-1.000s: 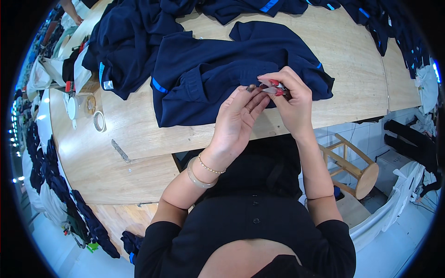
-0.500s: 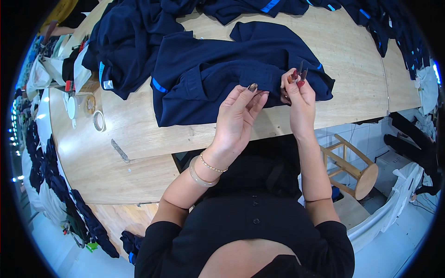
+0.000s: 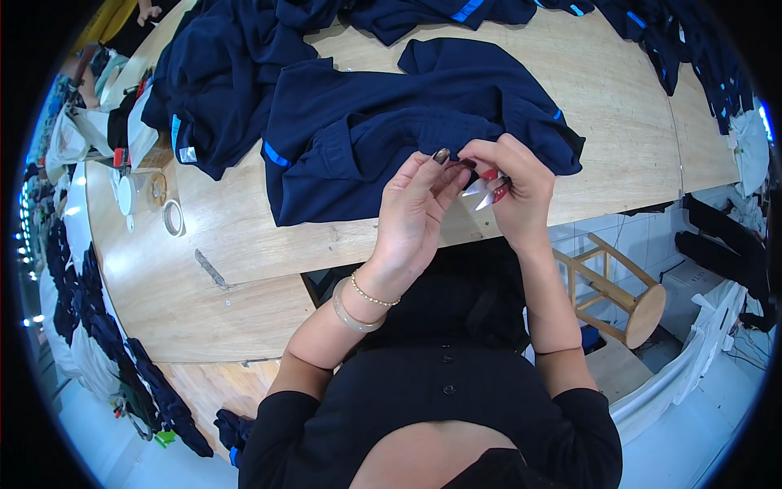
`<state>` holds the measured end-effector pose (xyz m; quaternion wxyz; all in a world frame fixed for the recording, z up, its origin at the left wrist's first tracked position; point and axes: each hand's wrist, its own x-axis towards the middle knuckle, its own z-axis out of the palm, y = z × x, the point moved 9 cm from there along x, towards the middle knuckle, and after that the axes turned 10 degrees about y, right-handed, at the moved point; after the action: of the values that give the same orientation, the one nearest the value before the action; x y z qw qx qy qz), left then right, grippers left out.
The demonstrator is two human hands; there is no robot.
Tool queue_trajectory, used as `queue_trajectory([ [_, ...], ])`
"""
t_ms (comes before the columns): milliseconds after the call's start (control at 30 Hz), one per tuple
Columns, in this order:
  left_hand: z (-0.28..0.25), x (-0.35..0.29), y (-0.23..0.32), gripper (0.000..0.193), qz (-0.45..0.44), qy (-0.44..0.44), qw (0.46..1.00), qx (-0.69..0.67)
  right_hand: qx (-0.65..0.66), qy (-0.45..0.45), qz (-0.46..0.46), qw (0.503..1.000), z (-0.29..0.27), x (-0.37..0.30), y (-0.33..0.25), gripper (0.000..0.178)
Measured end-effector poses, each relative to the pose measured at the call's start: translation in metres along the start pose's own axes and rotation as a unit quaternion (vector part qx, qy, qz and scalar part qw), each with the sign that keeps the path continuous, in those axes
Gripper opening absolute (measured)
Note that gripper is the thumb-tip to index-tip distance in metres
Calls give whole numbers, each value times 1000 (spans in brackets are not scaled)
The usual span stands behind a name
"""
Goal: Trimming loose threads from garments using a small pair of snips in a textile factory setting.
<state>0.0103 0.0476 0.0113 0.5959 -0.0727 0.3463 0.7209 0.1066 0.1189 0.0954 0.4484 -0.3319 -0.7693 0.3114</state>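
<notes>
Both hands pinch the navy garment (image 3: pixel 391 130); right hand (image 3: pixel 513 191) grips snips (image 3: pixel 487 192), tape roll (image 3: pixel 173 218) nearby.

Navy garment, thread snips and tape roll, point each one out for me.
navy garment (image 3: pixel 366 130), head view, middle of the fabric.
thread snips (image 3: pixel 482 189), head view, metal blades.
tape roll (image 3: pixel 172 218), head view, ring's rim.

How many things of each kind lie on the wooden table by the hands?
Dark navy garments with blue trim: 2
Rolls of tape: 2
Small red-handled metal snips in the right hand: 1
Total: 5
</notes>
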Motion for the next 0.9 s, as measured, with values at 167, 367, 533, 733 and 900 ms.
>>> queue_trajectory([
  [167,-1,-1,2,9,9,-4,1000,0,133,32,170,976,-17,0,27,3],
  [367,-1,0,2,10,6,0,1000,2,77,5,164,983,-37,2,28,14],
  [533,0,0,3,10,13,-3,1000,11,-61,-34,53,996,-33,6,15,19],
  [733,0,-2,3,10,18,11,1000,21,-114,-28,-20,993,-26,12,-4,23],
  [900,-1,-1,3,11,19,6,1000,21,-130,-17,-45,990,-25,13,-10,22],
])
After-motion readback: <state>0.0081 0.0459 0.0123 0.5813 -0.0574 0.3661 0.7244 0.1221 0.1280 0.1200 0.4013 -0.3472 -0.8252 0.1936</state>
